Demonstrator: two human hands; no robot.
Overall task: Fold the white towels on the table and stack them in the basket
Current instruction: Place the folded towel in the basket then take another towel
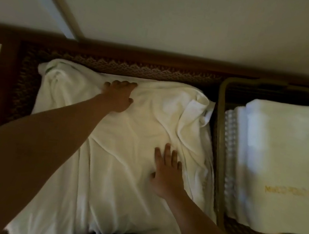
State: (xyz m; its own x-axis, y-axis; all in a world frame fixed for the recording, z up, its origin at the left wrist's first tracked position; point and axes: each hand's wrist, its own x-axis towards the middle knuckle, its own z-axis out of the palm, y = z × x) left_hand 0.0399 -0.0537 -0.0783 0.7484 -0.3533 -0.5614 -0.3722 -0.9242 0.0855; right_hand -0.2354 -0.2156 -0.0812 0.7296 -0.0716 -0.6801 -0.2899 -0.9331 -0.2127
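Note:
A crumpled white towel (115,161) is spread over the dark wooden table (6,80), its near edge hanging over the front. My left hand (118,96) reaches to the towel's far edge, fingers curled onto the cloth. My right hand (166,170) lies flat on the towel right of its middle, fingers spread. To the right stands an olive-grey basket (221,138) holding a stack of folded white towels (282,164); the top one carries gold lettering.
A pale wall rises right behind the table. A white strip runs diagonally up the wall at the upper left. The table has a patterned woven border along its far side (136,67). Light floor shows at the lower right.

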